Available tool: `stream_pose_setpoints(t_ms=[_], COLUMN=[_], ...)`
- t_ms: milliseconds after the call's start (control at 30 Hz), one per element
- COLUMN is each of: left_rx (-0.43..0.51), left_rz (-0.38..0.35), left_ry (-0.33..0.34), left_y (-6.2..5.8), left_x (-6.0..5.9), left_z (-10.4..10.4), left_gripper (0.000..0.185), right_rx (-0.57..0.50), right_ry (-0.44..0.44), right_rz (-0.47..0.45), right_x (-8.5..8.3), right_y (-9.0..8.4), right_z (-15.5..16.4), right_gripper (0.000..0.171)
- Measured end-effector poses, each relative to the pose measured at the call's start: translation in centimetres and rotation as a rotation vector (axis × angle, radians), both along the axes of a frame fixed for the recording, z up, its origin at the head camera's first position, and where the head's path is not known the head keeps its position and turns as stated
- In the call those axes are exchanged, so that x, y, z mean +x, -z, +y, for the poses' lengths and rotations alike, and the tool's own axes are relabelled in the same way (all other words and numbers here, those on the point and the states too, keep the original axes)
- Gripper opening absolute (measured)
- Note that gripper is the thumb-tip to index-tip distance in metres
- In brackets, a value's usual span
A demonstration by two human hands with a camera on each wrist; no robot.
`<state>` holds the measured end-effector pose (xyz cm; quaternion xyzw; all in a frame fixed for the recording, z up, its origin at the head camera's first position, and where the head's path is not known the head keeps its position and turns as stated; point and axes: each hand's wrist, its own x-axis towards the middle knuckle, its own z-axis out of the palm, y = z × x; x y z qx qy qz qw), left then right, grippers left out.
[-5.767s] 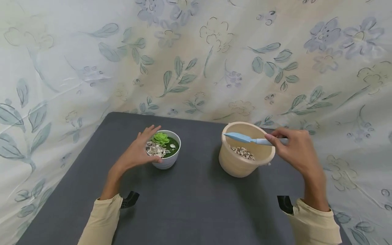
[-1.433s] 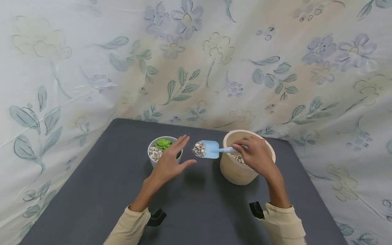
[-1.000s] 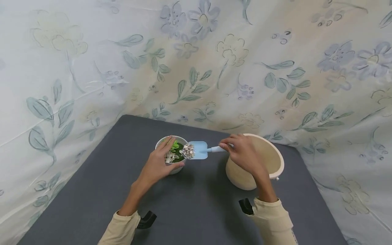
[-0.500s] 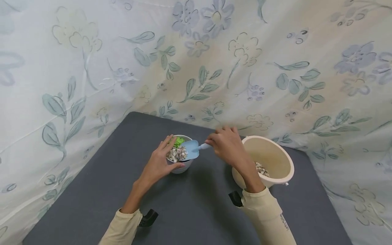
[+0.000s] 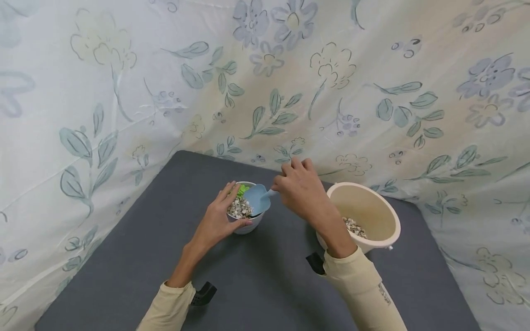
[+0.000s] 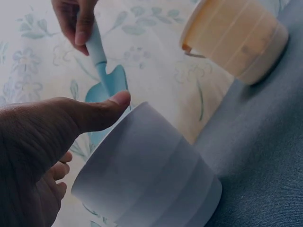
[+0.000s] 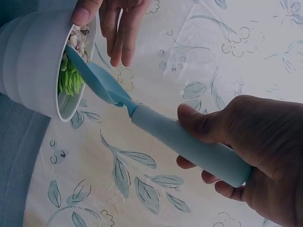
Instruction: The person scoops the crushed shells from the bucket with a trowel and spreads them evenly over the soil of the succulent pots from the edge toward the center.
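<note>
My right hand (image 5: 302, 188) grips the pale handle of a light blue hand trowel (image 5: 256, 198). Its blade tilts down over the rim of a small white pot (image 5: 250, 225). Inside the pot lie pale pebbles (image 5: 240, 209) next to a green succulent (image 5: 242, 189); the right wrist view shows the blade against both. Around the pot's left side, my left hand (image 5: 213, 220) is spread, its thumb on the near rim and its fingers extended along the far side. In the left wrist view that thumb (image 6: 109, 111) lies at the rim of the pot.
A cream bucket (image 5: 389, 225) stands to the right of the pot, partly behind my right forearm, with pebbles (image 5: 354, 227) at its bottom. Both stand on a dark grey table (image 5: 248, 285). Floral cloth (image 5: 265, 92) hangs behind the table.
The trowel has moved left from the bucket to the pot, carrying pebbles, then tipped. Its load has slid off into the pot. The left hand has shifted back around the rim.
</note>
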<state>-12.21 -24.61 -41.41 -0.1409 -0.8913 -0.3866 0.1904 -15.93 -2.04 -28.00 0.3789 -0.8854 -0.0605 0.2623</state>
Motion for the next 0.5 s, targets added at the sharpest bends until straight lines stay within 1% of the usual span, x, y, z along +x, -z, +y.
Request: stream_pose_setpoints(t_ms=[167,300,400,500], left_rx=[0.007,0.015,-0.001,-0.003], left_rz=[0.005,0.004,-0.012,-0.067], left_ry=[0.002,-0.021,-0.077,-0.156], left_y=[-0.1,-0.1,0.1,0.1], left_x=[-0.1,-0.2,-0.4,-0.4], left_z=[0.2,0.6,1.0,1.1], left_gripper=[0.105,0.112,0.121,0.129], right_rx=[0.000,-0.008,-0.026,-0.057], right_ry=[-0.002,-0.016,-0.012,0.007], right_rz=[0.044,0.070,0.068,0.052], right_x=[0.3,0.5,0.6,0.7], right_y=[-0.2,-0.2,-0.2,-0.3], right_z=[0.1,0.3,0.6,1.2], right_gripper=[0.009,0.010,0.009,0.007])
